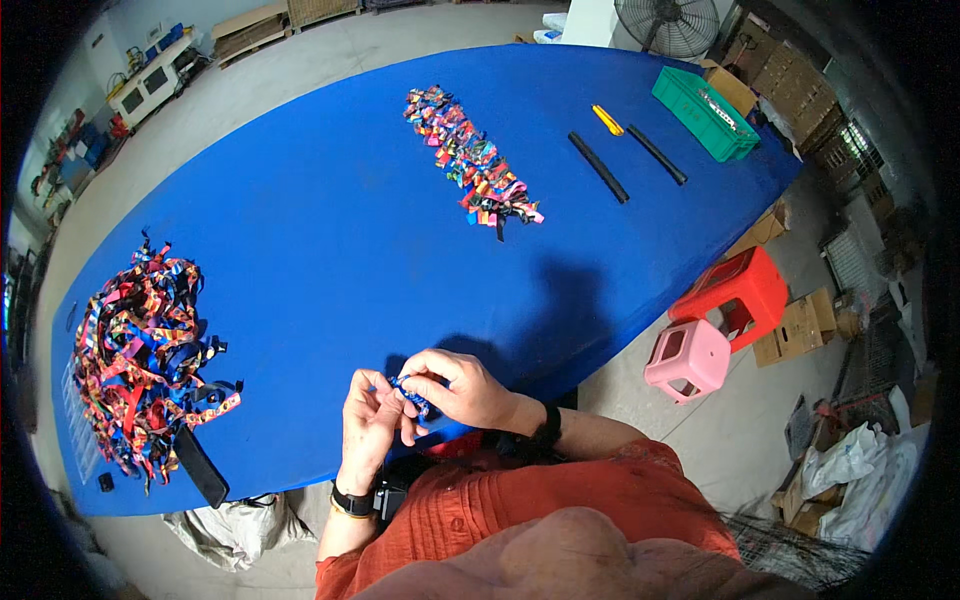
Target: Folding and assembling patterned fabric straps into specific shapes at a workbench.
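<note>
At the near edge of the blue table, my left hand [372, 415] and my right hand [465, 388] meet with fingers pinched. Between them is a small folded blue patterned ribbon strap [418, 404], with light marks on it. Fingertips of both hands grip it and hide part of it. Off to the left lies a large loose heap of multicoloured printed ribbon straps [150, 350]. Farther away, a long row of small folded ribbon bundles [470, 155] runs slantwise across the table.
On the blue table [300, 220] at the far right are two black rods [598, 167], a yellow cutter [607, 120] and a green crate [705, 113]. A black flat strip [200, 468] lies by the heap. Red [735, 295] and pink stools [688, 358] stand right of the table.
</note>
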`<state>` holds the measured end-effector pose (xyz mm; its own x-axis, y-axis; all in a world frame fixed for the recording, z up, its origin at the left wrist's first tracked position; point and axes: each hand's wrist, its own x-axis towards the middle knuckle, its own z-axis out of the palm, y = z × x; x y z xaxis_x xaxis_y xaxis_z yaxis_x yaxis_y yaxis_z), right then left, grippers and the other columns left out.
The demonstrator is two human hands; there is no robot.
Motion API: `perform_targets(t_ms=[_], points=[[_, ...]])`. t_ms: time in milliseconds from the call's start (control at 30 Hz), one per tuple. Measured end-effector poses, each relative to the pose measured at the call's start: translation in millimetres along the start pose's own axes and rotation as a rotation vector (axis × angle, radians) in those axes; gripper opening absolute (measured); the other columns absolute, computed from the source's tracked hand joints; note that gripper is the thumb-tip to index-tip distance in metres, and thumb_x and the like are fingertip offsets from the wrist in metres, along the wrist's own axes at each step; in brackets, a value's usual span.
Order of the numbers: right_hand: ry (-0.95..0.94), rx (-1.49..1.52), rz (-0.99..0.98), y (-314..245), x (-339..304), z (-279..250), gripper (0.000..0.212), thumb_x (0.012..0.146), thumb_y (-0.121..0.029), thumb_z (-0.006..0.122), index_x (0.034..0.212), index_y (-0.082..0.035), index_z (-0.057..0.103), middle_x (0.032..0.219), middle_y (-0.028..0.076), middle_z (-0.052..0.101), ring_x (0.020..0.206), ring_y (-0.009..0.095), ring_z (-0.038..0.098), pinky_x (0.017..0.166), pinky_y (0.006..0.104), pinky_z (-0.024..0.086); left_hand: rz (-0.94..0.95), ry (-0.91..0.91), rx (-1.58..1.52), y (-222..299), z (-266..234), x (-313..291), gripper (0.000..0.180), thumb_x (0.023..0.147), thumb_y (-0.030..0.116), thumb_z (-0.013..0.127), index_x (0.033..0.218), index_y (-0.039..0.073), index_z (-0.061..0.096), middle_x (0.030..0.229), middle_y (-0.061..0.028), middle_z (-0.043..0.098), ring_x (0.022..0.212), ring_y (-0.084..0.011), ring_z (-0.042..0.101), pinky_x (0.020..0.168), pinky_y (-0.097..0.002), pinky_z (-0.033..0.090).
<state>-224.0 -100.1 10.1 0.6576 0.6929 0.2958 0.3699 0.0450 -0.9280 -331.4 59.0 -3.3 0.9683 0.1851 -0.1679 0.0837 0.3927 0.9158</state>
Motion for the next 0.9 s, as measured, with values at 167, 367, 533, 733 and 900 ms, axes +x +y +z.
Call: perform_targets(t_ms=[167, 367, 533, 733, 900], points=[[-0.03, -0.084, -0.11, 4, 1, 2, 0.009, 0.097, -0.009, 0.068, 0.102, -0.003, 0.068, 0.093, 0.011, 0.069, 0.084, 0.024, 0.068, 0.074, 0.0349, 0.054, -0.036, -0.057, 0.049, 2, 1, -4, 0.009, 0.107, 0.008, 0.049, 0.109, 0.003, 0.042, 0.081, -0.0135, 0.063, 0.053, -0.0189, 0.06, 0.06, -0.0393, 0.063], [-0.084, -0.089, -0.09, 0, 3, 7, 0.011, 0.096, -0.011, 0.066, 0.102, -0.003, 0.071, 0.097, 0.013, 0.07, 0.089, 0.03, 0.069, 0.079, 0.038, 0.055, -0.036, -0.066, 0.054, 10, -4, -11, 0.012, 0.105, 0.01, 0.055, 0.107, 0.001, 0.048, 0.082, -0.0124, 0.064, 0.054, -0.0181, 0.062, 0.062, -0.0389, 0.063], [-0.086, -0.067, -0.107, -1, 2, 9, 0.013, 0.095, -0.009, 0.066, 0.104, -0.002, 0.072, 0.096, 0.014, 0.069, 0.088, 0.029, 0.07, 0.078, 0.0373, 0.056, -0.011, -0.036, 0.048, 10, -2, -15, 0.018, 0.103, 0.014, 0.063, 0.104, 0.001, 0.05, 0.079, -0.0103, 0.065, 0.052, -0.0166, 0.061, 0.059, -0.0367, 0.063], [-0.123, -0.055, -0.12, -2, 1, 8, 0.015, 0.096, -0.01, 0.063, 0.106, -0.004, 0.073, 0.098, 0.014, 0.071, 0.09, 0.028, 0.07, 0.079, 0.0364, 0.056, 0.021, -0.016, 0.045, 7, -2, -20, 0.02, 0.102, 0.015, 0.066, 0.104, 0.002, 0.051, 0.077, -0.0096, 0.065, 0.05, -0.0146, 0.059, 0.053, -0.0322, 0.059], [-0.09, 0.164, 0.168, -4, -3, 11, 0.02, 0.103, -0.015, 0.059, 0.113, -0.002, 0.069, 0.102, 0.016, 0.073, 0.092, 0.023, 0.071, 0.082, 0.0358, 0.055, 0.024, 0.019, 0.022, 4, 0, -22, 0.015, 0.102, 0.008, 0.064, 0.104, 0.001, 0.051, 0.077, -0.0075, 0.064, 0.049, -0.0095, 0.055, 0.051, -0.0261, 0.054]])
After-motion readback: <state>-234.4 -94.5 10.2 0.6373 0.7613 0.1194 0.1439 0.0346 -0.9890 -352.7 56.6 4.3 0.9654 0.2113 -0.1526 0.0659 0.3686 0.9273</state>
